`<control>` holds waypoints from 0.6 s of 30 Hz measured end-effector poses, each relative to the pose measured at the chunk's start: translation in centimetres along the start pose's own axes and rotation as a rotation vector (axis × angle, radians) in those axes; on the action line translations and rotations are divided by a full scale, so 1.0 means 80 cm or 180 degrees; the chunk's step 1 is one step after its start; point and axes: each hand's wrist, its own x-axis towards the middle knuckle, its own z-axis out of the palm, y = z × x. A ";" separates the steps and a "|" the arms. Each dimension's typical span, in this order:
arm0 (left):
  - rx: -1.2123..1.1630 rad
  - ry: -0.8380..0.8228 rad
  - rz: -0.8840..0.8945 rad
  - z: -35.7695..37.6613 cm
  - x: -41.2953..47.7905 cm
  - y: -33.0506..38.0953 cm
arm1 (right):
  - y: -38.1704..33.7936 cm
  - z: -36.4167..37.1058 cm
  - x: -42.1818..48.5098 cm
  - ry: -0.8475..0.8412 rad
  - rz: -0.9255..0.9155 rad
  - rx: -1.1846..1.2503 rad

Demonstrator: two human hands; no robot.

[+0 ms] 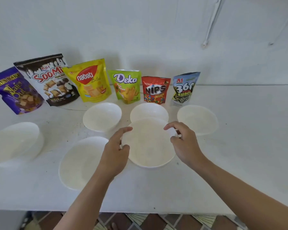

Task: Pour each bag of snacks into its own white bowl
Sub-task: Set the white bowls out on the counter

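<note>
Steadiness mattered while left grip (pixel 116 151) and right grip (pixel 185 143) pinched opposite rims of one white bowl (pixel 150 147), best set level toward the front edge of the tabletop (pixel 239 171).

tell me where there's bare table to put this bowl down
Bare table lies right of the rightmost bowl and 360 bag, and along the front edge. Crowded: the middle, where the held bowl overlaps the back middle bowl, and the bag row behind.

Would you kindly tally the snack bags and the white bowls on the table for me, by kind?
Snack bags: 6
White bowls: 6
Total: 12
</note>
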 end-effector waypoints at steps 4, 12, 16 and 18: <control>0.0282 -0.0088 -0.0138 0.016 -0.023 -0.014 | 0.025 0.002 -0.020 -0.0216 0.0093 -0.0087; 0.0676 -0.0332 -0.0127 0.003 -0.024 -0.027 | 0.043 0.021 -0.041 -0.0195 0.0145 -0.0183; 0.0989 -0.0393 -0.0034 0.007 -0.023 -0.030 | 0.040 0.024 -0.038 -0.0211 0.0154 -0.0266; 0.1099 -0.0455 0.0075 0.010 -0.023 -0.027 | 0.039 0.024 -0.036 -0.0263 0.0146 -0.0358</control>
